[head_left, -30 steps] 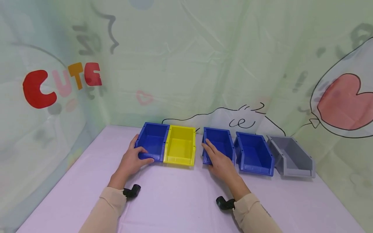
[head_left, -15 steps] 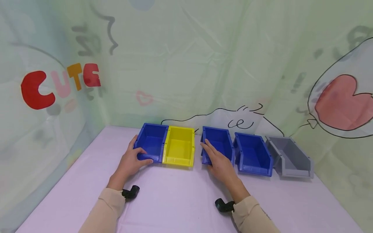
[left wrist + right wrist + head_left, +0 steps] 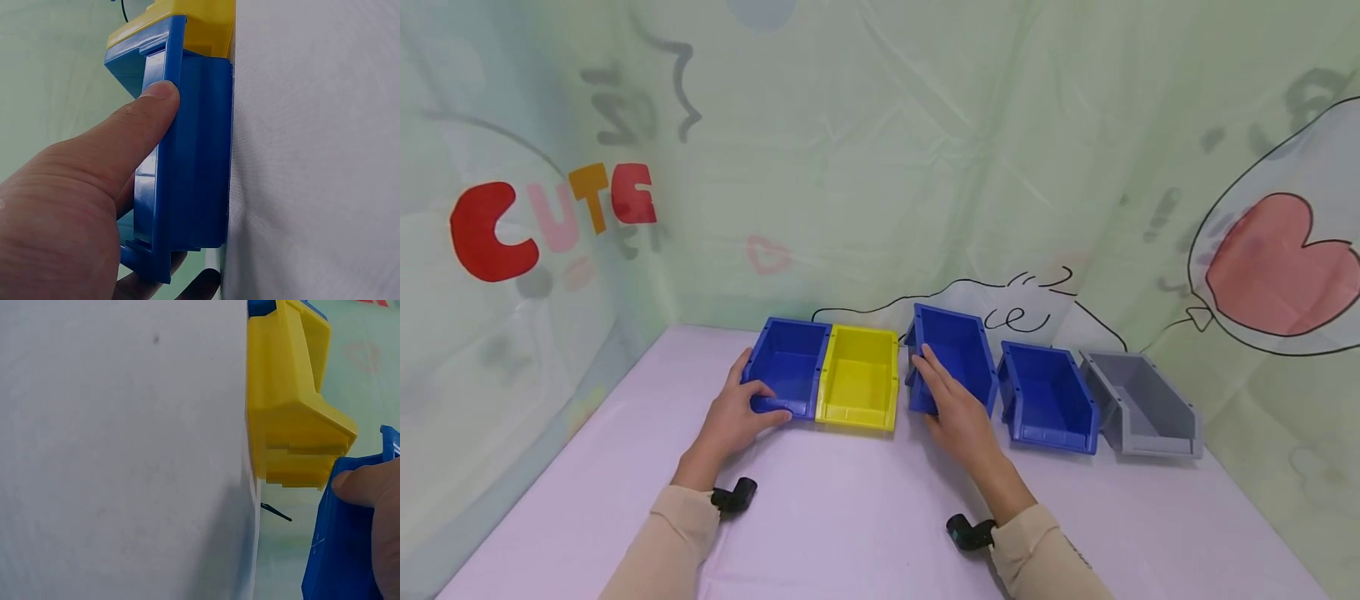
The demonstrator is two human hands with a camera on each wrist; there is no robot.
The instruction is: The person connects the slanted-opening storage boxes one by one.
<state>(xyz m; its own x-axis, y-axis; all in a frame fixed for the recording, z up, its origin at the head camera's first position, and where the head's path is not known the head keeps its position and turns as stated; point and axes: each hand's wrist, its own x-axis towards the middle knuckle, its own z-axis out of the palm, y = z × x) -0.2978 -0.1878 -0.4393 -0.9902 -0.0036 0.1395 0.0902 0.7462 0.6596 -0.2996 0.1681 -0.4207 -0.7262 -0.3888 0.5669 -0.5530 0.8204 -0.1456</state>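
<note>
My left hand [image 3: 730, 421] grips the leftmost blue storage bin [image 3: 790, 358] at its front left corner. In the left wrist view the thumb [image 3: 159, 94] presses on that bin's front, and other fingers lie partly hidden behind it. A yellow storage bin [image 3: 859, 379] stands against its right side. My right hand [image 3: 958, 417] holds another blue bin [image 3: 958, 333] by its left front part, with the thumb [image 3: 350, 486] on its wall. This bin is raised off the table and apart from the yellow one. Its far fingers are partly hidden.
A further blue bin [image 3: 1051, 396] and a grey bin [image 3: 1150, 404] stand to the right of the held one. The table [image 3: 842, 517] has a pale cloth. A printed curtain [image 3: 865, 167] hangs close behind the bins.
My right hand has lifted its blue bin up off the table and slightly to the left. The left hand and the bins beside it have stayed in place.
</note>
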